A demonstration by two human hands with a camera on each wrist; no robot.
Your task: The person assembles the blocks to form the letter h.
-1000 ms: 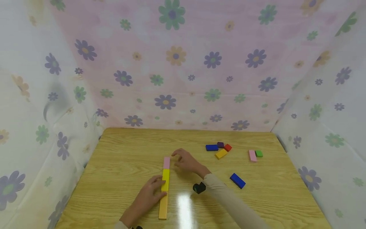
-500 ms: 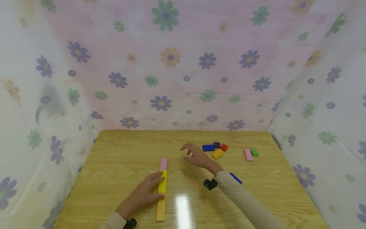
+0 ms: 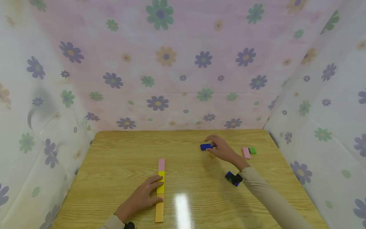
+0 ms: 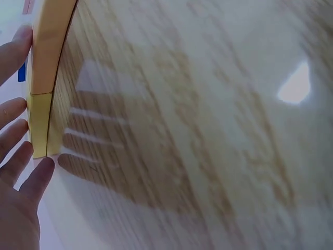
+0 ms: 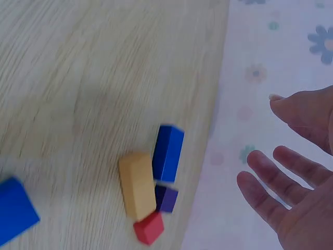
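Note:
Three blocks stand end to end in a row: pink (image 3: 161,164), yellow (image 3: 160,183) and orange (image 3: 159,208). My left hand (image 3: 141,194) rests along the left side of this row, fingers extended at the yellow block and thumb at the orange one. Over a cluster at the back right hovers my right hand (image 3: 224,150), holding nothing. In the right wrist view the cluster is a blue block (image 5: 168,153), an orange block (image 5: 137,186), a small purple block (image 5: 166,198) and a red block (image 5: 149,228). The head view hides most of it behind the hand.
Farther right, a pink block (image 3: 246,153) touches a small green block (image 3: 252,150). A separate blue block (image 3: 228,175) lies nearer, partly covered by the right wrist's black camera (image 3: 236,179). Flowered cloth (image 3: 183,105) rises behind the wooden table (image 3: 128,149) and at both sides.
My right hand has moved right and away from the pink end of the row to above the cluster. My left hand has stayed at the row. The head view has shifted slightly.

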